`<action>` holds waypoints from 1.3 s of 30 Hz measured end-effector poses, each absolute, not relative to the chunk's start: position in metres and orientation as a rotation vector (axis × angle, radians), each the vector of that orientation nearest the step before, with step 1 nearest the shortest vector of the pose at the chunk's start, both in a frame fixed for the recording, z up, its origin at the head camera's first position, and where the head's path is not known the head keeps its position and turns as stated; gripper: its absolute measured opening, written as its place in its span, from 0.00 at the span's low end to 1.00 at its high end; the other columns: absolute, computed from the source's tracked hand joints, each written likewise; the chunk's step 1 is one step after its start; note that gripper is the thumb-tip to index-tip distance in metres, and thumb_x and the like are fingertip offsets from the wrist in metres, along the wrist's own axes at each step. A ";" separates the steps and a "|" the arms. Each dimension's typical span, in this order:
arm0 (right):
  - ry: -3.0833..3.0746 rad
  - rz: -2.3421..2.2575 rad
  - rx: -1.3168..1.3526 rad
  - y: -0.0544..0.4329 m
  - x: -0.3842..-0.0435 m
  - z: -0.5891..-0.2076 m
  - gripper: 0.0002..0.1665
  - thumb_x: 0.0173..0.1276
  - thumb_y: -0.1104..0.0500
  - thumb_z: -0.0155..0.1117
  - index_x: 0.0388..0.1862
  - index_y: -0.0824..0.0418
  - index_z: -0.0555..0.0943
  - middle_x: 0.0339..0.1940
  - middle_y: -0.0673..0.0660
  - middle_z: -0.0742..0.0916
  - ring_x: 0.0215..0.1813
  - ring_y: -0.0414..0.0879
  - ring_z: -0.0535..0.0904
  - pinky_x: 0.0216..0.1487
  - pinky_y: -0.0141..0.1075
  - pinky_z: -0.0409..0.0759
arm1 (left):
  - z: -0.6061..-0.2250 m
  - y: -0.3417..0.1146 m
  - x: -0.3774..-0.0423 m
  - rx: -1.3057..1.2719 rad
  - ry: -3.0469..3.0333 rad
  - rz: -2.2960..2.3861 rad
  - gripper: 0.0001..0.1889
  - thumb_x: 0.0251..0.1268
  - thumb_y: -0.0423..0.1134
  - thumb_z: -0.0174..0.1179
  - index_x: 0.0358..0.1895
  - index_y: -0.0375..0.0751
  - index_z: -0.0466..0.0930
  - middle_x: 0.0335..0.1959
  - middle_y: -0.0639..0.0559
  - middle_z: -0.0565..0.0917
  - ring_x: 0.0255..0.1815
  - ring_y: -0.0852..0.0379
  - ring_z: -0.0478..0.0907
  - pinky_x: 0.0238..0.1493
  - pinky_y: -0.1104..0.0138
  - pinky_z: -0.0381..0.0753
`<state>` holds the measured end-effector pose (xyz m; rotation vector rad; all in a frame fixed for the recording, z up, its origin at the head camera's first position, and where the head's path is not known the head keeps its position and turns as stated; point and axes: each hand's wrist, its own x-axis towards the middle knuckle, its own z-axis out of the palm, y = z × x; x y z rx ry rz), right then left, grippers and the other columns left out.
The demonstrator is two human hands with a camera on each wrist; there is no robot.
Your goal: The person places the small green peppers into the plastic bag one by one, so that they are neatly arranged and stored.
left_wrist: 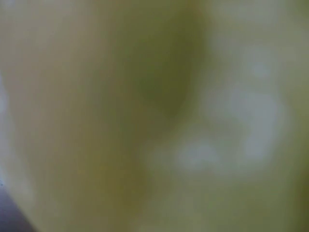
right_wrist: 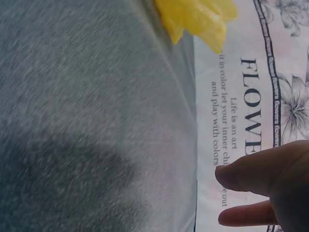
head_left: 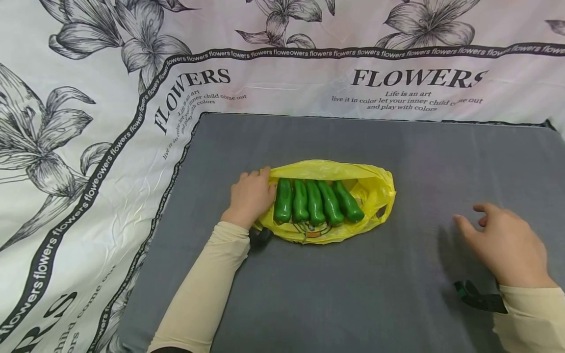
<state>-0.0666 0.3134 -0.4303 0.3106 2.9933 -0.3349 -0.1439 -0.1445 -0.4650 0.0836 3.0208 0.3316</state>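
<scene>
A yellow plastic bag (head_left: 331,169) lies on its side on the grey cloth, its mouth spread toward me. Inside, several green peppers (head_left: 315,203) lie side by side in a row. My left hand (head_left: 250,196) grips the bag's left edge, next to the leftmost pepper. In the left wrist view the yellow film (left_wrist: 217,193) fills the picture, too blurred for detail. Well to the right of the bag, my right hand (head_left: 512,242) is held over the cloth with nothing in it, thumb and fingers apart. The right wrist view shows its fingertips (right_wrist: 236,178) and a corner of the bag.
Grey cloth (head_left: 353,294) covers the work surface. Around its back and left sides runs a white flower-printed sheet (head_left: 287,93) with black lettering. A dark strap (head_left: 478,296) sits at my right wrist.
</scene>
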 end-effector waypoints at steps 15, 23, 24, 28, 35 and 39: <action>3.037 -0.293 0.371 0.330 -0.052 -0.441 0.35 0.77 0.48 0.64 0.61 0.80 0.72 0.43 0.78 0.84 0.36 0.68 0.80 0.21 0.51 0.76 | -0.461 -0.145 -0.145 0.105 3.013 0.310 0.29 0.83 0.51 0.52 0.80 0.46 0.67 0.69 0.40 0.80 0.63 0.35 0.76 0.54 0.38 0.82; 3.038 -0.262 0.496 0.338 -0.053 -0.447 0.37 0.79 0.51 0.61 0.65 0.85 0.69 0.46 0.85 0.80 0.41 0.77 0.79 0.37 0.64 0.77 | -0.460 -0.145 -0.146 0.107 3.014 0.311 0.30 0.83 0.51 0.52 0.81 0.46 0.66 0.71 0.40 0.78 0.64 0.35 0.76 0.54 0.38 0.82; 3.046 -0.254 0.508 0.340 -0.053 -0.447 0.37 0.79 0.52 0.60 0.66 0.85 0.68 0.45 0.85 0.80 0.42 0.77 0.79 0.38 0.65 0.76 | -0.460 -0.145 -0.146 0.107 3.014 0.311 0.30 0.83 0.51 0.52 0.81 0.46 0.65 0.71 0.40 0.78 0.64 0.35 0.76 0.54 0.38 0.82; 3.103 -0.265 0.512 0.347 -0.051 -0.450 0.35 0.78 0.54 0.58 0.64 0.87 0.68 0.42 0.85 0.81 0.40 0.77 0.78 0.38 0.65 0.76 | -0.460 -0.145 -0.147 0.111 3.017 0.306 0.30 0.83 0.51 0.52 0.81 0.46 0.66 0.70 0.40 0.79 0.63 0.36 0.76 0.53 0.38 0.82; 3.088 -0.225 0.542 0.354 -0.048 -0.457 0.36 0.77 0.56 0.60 0.62 0.90 0.67 0.36 0.84 0.81 0.37 0.76 0.78 0.34 0.62 0.76 | -0.462 -0.145 -0.145 0.115 3.010 0.307 0.30 0.83 0.52 0.52 0.81 0.46 0.66 0.69 0.40 0.79 0.62 0.36 0.77 0.52 0.39 0.83; 3.078 -0.215 0.583 0.354 -0.049 -0.459 0.36 0.78 0.56 0.60 0.63 0.89 0.66 0.36 0.83 0.80 0.39 0.76 0.76 0.36 0.62 0.75 | -0.462 -0.145 -0.144 0.109 3.011 0.313 0.30 0.83 0.51 0.52 0.81 0.46 0.66 0.70 0.40 0.79 0.61 0.36 0.77 0.52 0.39 0.83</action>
